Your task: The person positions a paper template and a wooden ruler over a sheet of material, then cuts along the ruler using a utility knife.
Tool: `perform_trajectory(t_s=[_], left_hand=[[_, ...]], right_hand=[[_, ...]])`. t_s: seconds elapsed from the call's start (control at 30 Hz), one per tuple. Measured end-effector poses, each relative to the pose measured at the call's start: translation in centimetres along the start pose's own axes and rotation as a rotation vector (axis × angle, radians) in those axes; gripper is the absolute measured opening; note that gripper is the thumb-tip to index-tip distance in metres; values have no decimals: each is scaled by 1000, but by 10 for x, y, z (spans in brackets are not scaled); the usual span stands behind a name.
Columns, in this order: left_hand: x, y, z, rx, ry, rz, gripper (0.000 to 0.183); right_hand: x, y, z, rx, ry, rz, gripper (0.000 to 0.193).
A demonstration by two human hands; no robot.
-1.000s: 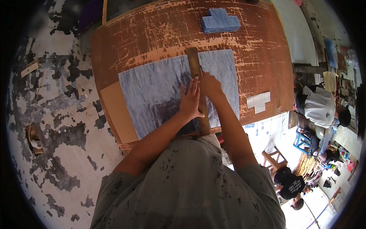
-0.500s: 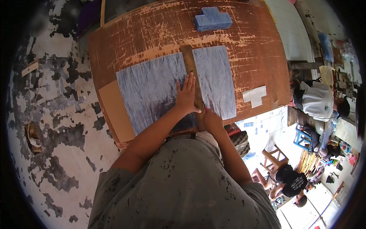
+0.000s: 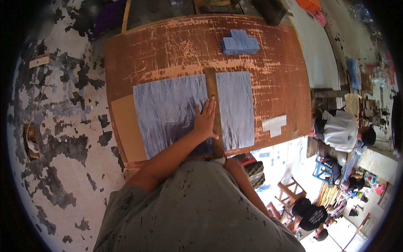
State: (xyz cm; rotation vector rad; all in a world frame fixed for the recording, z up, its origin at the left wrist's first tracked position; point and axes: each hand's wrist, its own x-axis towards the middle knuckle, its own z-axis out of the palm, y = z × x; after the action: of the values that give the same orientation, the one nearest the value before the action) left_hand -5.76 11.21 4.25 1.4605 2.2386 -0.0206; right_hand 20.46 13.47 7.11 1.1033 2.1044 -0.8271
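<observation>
Brown strip [image 3: 211,84] lies across blue-grey sheet [image 3: 168,109] on counter [image 3: 285,94], long axis running far to near. Left hand [image 3: 204,122], nearer, flat, spread, grasping nothing, overlaps strip's left edge; right hand [image 3: 232,164] just beside strip's near end, grip impossible to tell.

I hold the left hand [image 3: 204,125] flat, palm down, its fingers [image 3: 205,110] pointing forward, little finger spread apart, thumb [image 3: 215,136] jutting rightward. The left forearm [image 3: 170,153] angles up from the lower left. The right hand [image 3: 233,165] sits low beside the torso [image 3: 197,201]; I can't make out its grip.
</observation>
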Motion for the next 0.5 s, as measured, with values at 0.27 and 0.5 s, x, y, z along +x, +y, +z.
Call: perform_trajectory(t_s=[0.27, 0.5], left_hand=[[0, -1, -1, 18, 15, 2, 170], [2, -3, -6, -76, 6, 18, 169]], right_hand=[[29, -45, -109, 1, 83, -86, 44], [202, -145, -175, 135, 394, -204, 44]])
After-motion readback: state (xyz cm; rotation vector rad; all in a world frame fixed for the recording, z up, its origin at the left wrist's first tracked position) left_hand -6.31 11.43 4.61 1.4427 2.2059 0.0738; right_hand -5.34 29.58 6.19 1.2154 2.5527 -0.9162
